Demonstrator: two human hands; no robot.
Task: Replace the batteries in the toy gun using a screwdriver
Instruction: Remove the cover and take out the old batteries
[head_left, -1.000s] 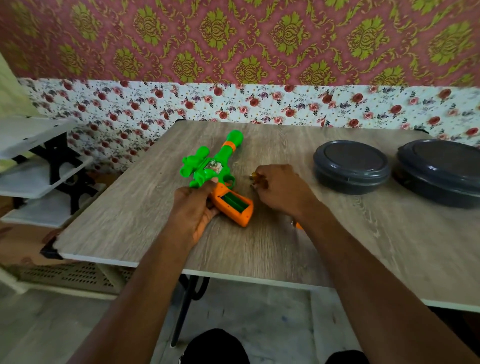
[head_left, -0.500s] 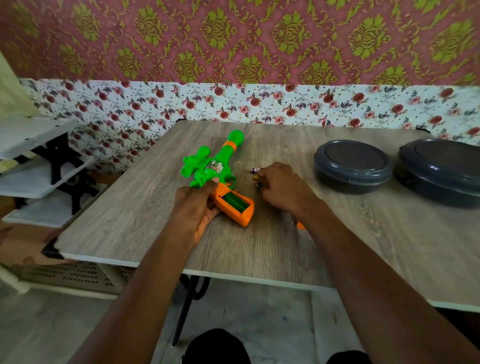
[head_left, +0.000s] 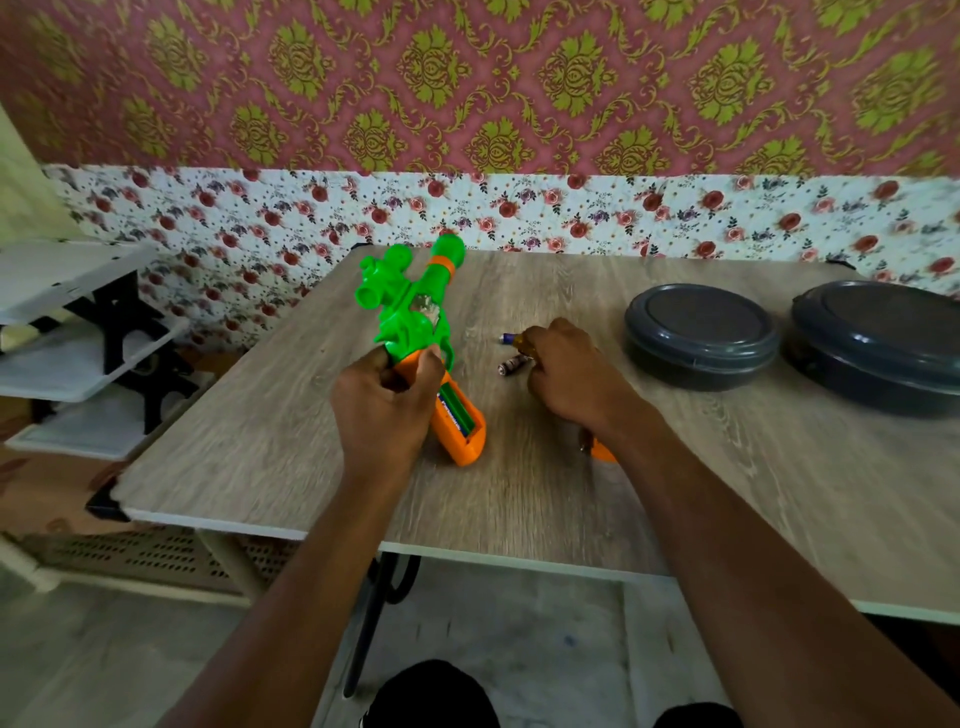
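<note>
Barely in view under the right forearm (head_left: 675, 467), an orange piece (head_left: 602, 453)

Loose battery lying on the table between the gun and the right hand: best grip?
Pinch the small dark cylindrical battery across its middle, from above, closing on its near and far sides. It lies flat on the wood-grain table, long axis roughly left-right; the right hand sits closest.

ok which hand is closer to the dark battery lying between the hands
Right. The right hand is just beside the battery, fingers almost on it; the left hand is farther off to its left, gripping the toy gun.
</note>
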